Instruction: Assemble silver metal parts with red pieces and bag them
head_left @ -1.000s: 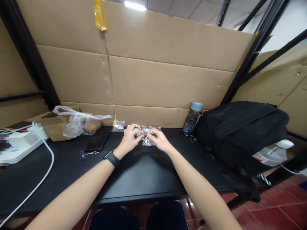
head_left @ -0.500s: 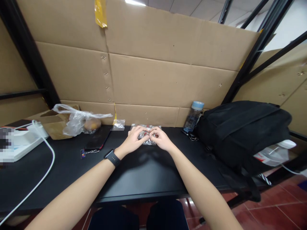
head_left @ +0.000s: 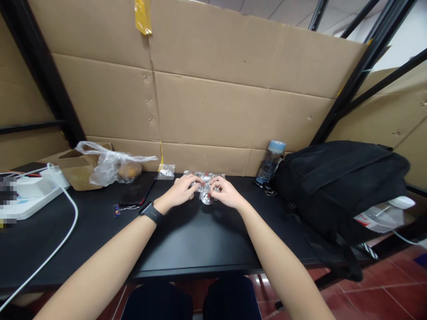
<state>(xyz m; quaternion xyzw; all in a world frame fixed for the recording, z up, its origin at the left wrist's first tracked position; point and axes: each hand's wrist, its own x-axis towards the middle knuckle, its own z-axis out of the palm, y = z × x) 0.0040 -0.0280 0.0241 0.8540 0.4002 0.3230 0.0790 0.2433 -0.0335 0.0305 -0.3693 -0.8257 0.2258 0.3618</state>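
Hands [head_left: 181, 190] [head_left: 227, 194] now wider apart, half-curled, grip unclear; round silvery piece [head_left: 206, 198] exposed between.

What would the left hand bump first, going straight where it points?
The left hand would probably meet the shiny plastic first, then perhaps the right hand; depth is unclear.

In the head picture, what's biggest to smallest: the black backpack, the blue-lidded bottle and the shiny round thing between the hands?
1. Black backpack
2. Blue-lidded bottle
3. Shiny round thing
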